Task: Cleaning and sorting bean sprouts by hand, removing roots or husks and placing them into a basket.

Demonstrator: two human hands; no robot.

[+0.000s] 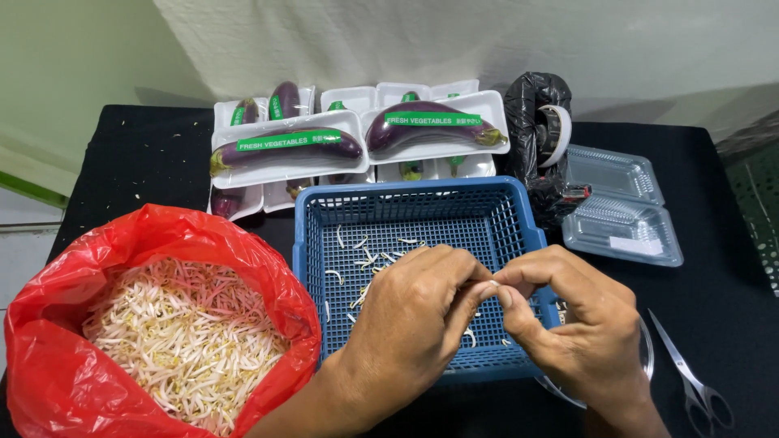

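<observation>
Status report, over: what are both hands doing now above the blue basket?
Left hand and right hand pinched together, fingertips meeting over blue basket. Few bean sprouts in basket; what they pinch is hidden. Nothing blocks hands.

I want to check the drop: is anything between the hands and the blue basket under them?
Nothing visible. The left hand and right hand meet fingertip to fingertip directly over the open blue basket, which holds only a few scattered bean sprouts.

Packed eggplants [286, 144], clear trays [621, 217], scissors [690, 380], black bag [531, 122].
</observation>
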